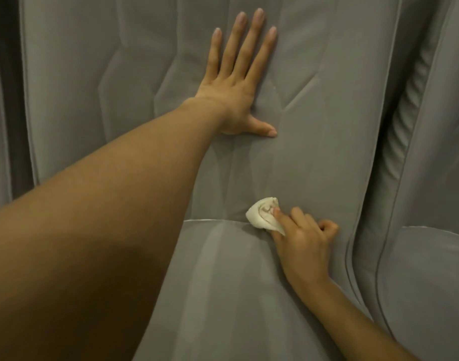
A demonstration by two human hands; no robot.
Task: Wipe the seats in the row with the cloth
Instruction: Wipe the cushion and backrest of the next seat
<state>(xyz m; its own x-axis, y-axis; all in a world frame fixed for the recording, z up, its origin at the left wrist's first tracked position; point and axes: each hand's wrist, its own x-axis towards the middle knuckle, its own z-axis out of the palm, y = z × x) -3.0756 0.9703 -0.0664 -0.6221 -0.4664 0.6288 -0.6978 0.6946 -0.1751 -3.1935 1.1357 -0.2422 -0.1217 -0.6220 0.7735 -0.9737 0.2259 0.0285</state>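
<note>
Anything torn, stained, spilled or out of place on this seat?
Nothing stands out. The grey seat backrest looks intact, with only stitched quilting lines. The left hand lies flat on it; the right hand holds the bunched cloth at the crease.

seat backrest point(327, 157): plain grey, angular stitched seam lines. seat cushion point(223, 287): same grey, paler sheen streaks, light piping point(205, 220) along rear edge. cloth point(262, 213): plain cream. neighbouring seat point(431, 282): matching grey. ribbed strip point(405, 113) between seats: darker grey.

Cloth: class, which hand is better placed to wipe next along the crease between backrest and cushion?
The right hand: it grips the cloth at that crease. The left hand presses flat on the backrest, holding nothing.
</note>
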